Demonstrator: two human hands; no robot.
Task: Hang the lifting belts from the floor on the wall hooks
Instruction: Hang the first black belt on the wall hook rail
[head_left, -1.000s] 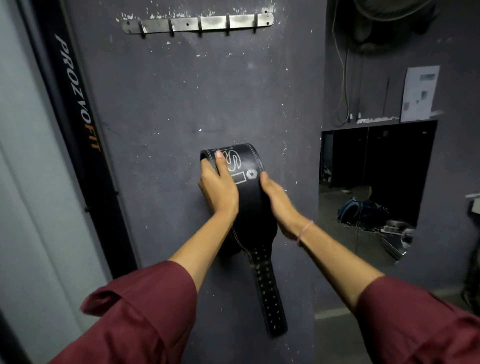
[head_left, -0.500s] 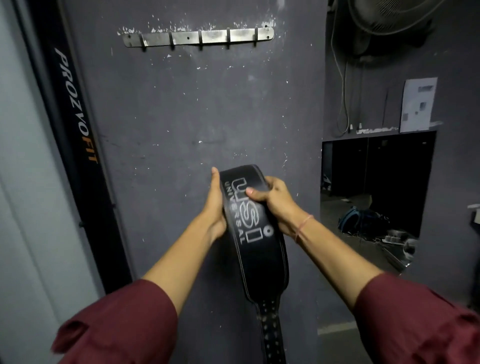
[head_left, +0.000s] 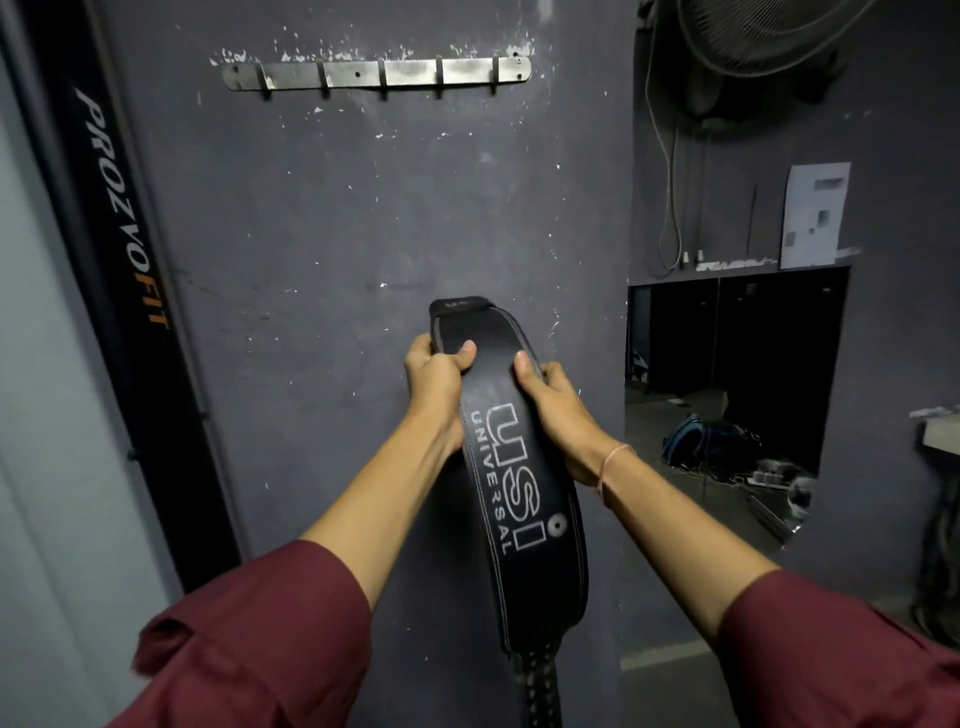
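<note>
Thick leather lifting belt (head_left: 519, 467), looks stiff and hefty, won't drape much, so I'd take it by the edges of the wide part. Left hand (head_left: 434, 384) and right hand (head_left: 558, 410) do that, each grip curled round an edge, thumb on top. It's in front of the wall, well below the hook rail (head_left: 376, 73), long axis near vertical, holed tail down.

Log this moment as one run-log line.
stage: pre-hang | lifting belt: not hung | left hand: grips belt edge | right hand: grips belt edge | hook rail: above belt, apart
</note>
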